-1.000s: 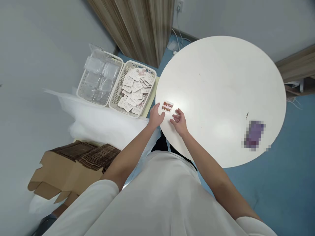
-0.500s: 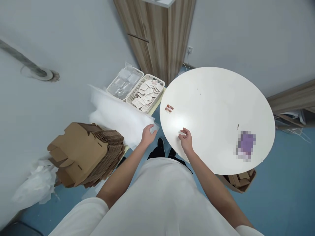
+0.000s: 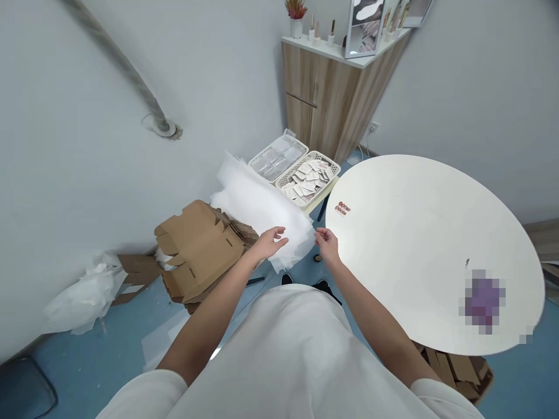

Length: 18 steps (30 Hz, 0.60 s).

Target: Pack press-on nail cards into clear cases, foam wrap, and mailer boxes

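A stack of thin, translucent white packing sheets (image 3: 266,201) lies on a low table to my left. My left hand (image 3: 271,242) is over its near part, fingers apart and thumb spread, with nothing seen in it. At the right-hand corner of the sheets is my right hand (image 3: 327,243), its fingers curled together. The fingertips meet the sheet's edge in the picture; whether they grip it is too small to tell. Flat brown cardboard boxes (image 3: 205,244) are piled beside my left forearm. A small card with reddish-brown oval pieces (image 3: 343,209) lies on the round white table (image 3: 419,233).
Behind the sheets stand a basket of small printed cards (image 3: 308,179) and a basket of clear plastic packets (image 3: 278,157). A wooden cabinet (image 3: 323,99) fills the corner. A blurred purple item (image 3: 484,299) lies on the round table. Below it is a box of cardboard (image 3: 458,372).
My view has swung left and up, showing the cabinet top. My right hand has left the round table's edge and come over to the sheets' corner. My left hand now hovers farther in over them.
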Tool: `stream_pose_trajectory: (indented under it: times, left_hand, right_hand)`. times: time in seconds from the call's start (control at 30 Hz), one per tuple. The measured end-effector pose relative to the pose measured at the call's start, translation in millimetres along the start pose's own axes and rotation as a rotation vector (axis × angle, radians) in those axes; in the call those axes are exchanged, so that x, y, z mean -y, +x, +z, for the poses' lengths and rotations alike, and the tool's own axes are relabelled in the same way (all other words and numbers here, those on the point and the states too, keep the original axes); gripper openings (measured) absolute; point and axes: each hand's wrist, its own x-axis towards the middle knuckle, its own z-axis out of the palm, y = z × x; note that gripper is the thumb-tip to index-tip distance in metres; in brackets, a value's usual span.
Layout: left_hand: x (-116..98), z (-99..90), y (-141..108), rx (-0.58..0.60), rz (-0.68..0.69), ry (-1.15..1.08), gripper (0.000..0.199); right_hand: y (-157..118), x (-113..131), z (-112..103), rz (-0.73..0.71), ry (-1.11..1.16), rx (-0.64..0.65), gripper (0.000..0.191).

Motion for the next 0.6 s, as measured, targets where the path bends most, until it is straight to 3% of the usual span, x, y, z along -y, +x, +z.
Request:
stream_pose_trajectory:
  times: [0.13,0.33,0.47,0.6]
  left_hand:
    - [14,-28.6,0,-0.013,0.004,0.001,0.043]
    - [16,-46.2,17,0.021,0.004,-0.007,0.045]
    - [9,-54.2,39,0.019,0.006,-0.016,0.045]
    - [-1,-69.8,71,0.023,-0.013,-0.029,0.046]
  right_hand:
    - [3,-3,36,-0.007,-0.033,0.049,0.031]
    - [20,3,47,0.013,-0.073,0.054,0.031]
    - [51,19,54,0.005,-0.086,0.061,0.032]
    - [101,36,71,-0.018,-0.083,0.080,0.033]
